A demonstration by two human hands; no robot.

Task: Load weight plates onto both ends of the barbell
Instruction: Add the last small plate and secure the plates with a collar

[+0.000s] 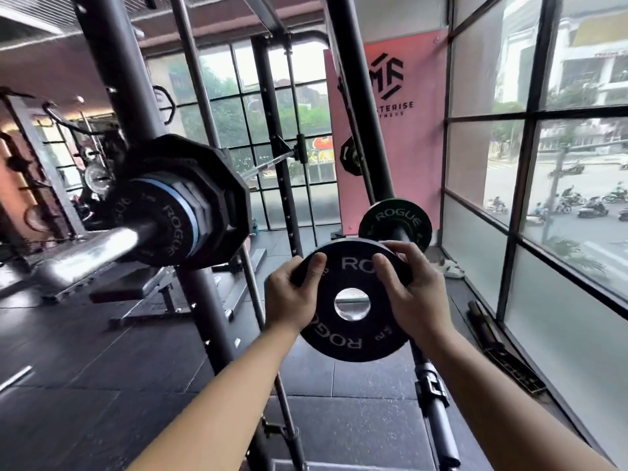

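Head view: the weight plate [339, 338], gripped by left hand [292, 294] and right hand [414, 294] at lower centre, is held right of the barbell sleeve [91, 253], whose bare end points lower left, nearer the left hand.

Daylight came in through the big windows [475, 158] on the right, and the street [584, 229] outside looked pale and washed out. The barbell sleeve [91, 253] carried bright glare and looked soft. The wide lens bent the rack upright [120, 79].
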